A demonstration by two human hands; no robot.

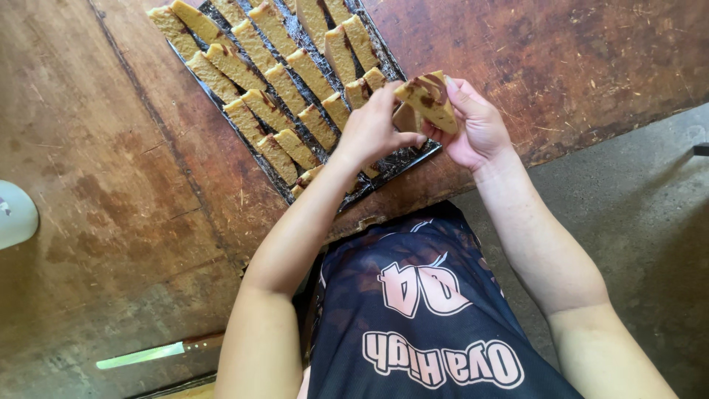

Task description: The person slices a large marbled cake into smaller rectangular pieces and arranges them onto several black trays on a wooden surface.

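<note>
A dark baking tray lies slantwise on a worn wooden table, filled with rows of golden-brown cake slices. Above the tray's near corner, my right hand holds up one slice streaked with dark brown marbling. My left hand pinches the same slice from the left side, fingers closed around its lower edge. Both hands hover just over the slices at the tray's near end.
A knife with a wooden handle and pale blade lies near the table's front edge at lower left. A white rounded object sits at the left border. Grey concrete floor shows to the right of the table edge.
</note>
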